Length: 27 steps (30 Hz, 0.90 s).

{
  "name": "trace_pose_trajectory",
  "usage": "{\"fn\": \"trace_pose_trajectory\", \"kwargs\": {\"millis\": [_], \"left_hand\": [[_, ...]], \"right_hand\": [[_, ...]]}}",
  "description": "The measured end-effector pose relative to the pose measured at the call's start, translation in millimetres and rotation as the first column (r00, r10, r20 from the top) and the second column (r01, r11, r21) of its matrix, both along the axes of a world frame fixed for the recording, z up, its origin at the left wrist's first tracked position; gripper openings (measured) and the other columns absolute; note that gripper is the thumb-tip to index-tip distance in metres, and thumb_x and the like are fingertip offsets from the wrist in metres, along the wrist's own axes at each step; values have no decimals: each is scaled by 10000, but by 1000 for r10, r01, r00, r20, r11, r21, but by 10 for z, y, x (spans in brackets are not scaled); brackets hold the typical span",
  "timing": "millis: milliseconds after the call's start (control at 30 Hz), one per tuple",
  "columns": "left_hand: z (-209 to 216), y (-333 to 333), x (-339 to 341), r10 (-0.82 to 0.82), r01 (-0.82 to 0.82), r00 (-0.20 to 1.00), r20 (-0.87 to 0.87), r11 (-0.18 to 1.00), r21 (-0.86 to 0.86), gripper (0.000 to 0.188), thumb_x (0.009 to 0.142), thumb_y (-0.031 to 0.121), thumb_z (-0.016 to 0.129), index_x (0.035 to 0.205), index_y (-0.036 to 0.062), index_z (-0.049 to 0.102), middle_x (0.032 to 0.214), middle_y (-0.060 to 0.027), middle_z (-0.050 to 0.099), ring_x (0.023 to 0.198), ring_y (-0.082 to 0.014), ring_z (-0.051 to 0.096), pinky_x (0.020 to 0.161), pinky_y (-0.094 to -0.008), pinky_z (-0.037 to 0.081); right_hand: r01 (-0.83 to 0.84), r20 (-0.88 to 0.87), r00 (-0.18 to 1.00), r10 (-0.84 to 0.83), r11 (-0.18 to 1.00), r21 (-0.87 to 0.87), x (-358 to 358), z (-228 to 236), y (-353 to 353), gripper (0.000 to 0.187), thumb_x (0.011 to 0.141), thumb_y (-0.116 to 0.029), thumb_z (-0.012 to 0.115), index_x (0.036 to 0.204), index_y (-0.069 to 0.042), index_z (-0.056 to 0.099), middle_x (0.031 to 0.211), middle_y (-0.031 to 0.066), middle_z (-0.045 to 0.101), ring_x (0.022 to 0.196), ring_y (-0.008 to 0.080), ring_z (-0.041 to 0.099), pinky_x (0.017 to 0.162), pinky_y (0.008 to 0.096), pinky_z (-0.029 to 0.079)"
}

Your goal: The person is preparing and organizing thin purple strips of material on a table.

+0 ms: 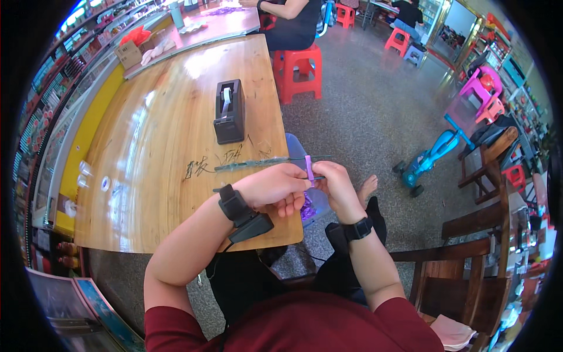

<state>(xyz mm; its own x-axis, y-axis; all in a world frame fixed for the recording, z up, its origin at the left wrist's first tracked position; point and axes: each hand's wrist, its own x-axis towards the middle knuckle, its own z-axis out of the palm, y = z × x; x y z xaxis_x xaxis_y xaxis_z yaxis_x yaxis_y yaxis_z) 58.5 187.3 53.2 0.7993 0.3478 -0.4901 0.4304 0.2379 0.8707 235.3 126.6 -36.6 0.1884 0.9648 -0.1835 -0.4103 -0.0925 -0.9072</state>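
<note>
Purple strip [309, 166] clamped in the grip of left hand [272, 185] and right hand [336, 185], beyond the table edge [278, 105].

Two bare hands meet fingertip to fingertip in front of the body, both pinching.

The left arm bends sharply at the elbow, its forearm [190, 237] slanting up and to the right. The left hand [271, 186] points rightward, thumb stretched toward the right hand and pressed near the index finger, the other fingers curled loosely below. The right arm is bent too, its forearm [373, 261] leaning up and to the left. The right hand [337, 189] has thumb and index fingertips drawn together, close beside the left thumb tip.
</note>
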Motion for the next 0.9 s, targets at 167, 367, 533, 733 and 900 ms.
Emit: {"fn": "trace_pose_trajectory", "kwargs": {"millis": [167,367,533,733,900], "left_hand": [[4,2,-3,-4,4,1000,-2,1000,9,174,978,197,487,944,34,538,669,-39,600,479,-102,561,438,-222,452],[59,-33,0,8,-7,1000,-18,1000,27,176,976,197,487,912,40,534,669,-40,599,480,-103,560,439,-221,450],[18,-8,-1,4,-4,1000,12,1000,-3,188,975,205,484,892,44,534,671,-39,599,484,-104,561,442,-228,451],[29,-1,-3,-14,15,1000,-15,998,58,212,976,212,480,865,42,540,672,-40,600,490,-107,566,452,-233,460],[32,-29,14,32,-31,999,13,999,-8,314,983,220,486,1193,-2,558,706,-51,613,509,-113,580,460,-235,467]], "right_hand": [[20,173,985,-10,998,-53,38,175,-55,218,908,-239,618,968,-36,674,883,24,668,783,96,596,701,242,457],[-41,219,974,48,998,-37,68,193,-20,276,921,-326,638,973,-57,673,914,24,674,840,105,609,736,265,466],[-27,107,993,43,989,-146,86,233,-25,275,918,-324,645,957,-54,678,900,23,673,832,104,611,732,263,469],[-169,72,982,173,984,-55,-6,231,26,263,862,-316,704,904,-56,703,836,-4,667,737,65,568,679,223,436],[29,127,992,-17,995,-92,311,234,-121,200,862,-264,693,860,-64,681,816,34,685,710,65,574,663,224,435]]}}
